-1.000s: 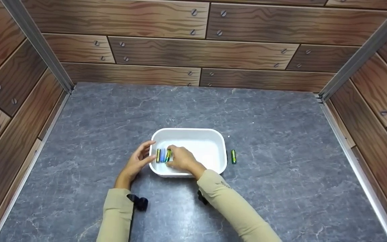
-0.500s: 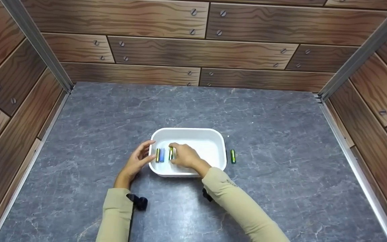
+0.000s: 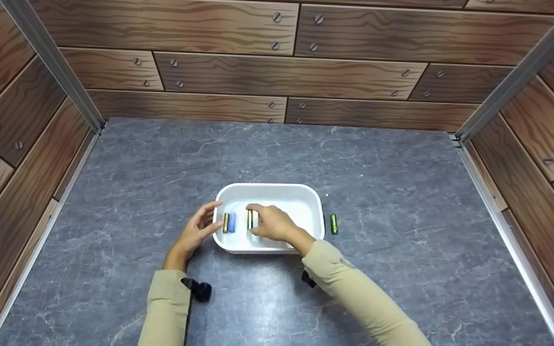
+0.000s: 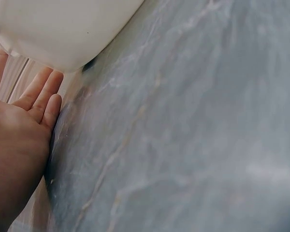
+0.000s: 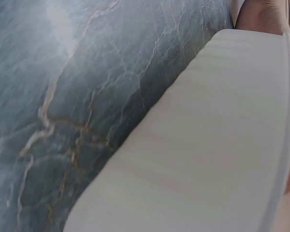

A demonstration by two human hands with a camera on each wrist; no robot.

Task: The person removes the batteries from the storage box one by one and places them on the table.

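A white rectangular tray (image 3: 277,240) stands on the marbled grey tabletop. My right hand (image 3: 275,223) is over it, pinching a green-and-gold battery (image 3: 250,219) lengthwise between thumb and fingers. At the tray's left end, a gold battery (image 3: 226,223) and a blue battery (image 3: 232,222) lie side by side. My left hand (image 3: 203,226) is at the left rim, thumb and index fingertips over the edge. In the left wrist view, its fingers (image 4: 50,89) are spread and relaxed against the tray's outer wall. The right wrist view mostly shows the tray's side (image 5: 193,135), which hides the pinched battery.
Outside the tray, to its right, a green battery (image 3: 333,224) lies on the tabletop (image 3: 402,202). Wood-patterned panels (image 3: 238,72) wall in the back and both sides, with metal posts (image 3: 60,72) at the rear corners.
My right hand has carried the green-and-gold battery rightward, away from the blue one, turning it more upright in the head view. The left hand and the tray have stayed in place.
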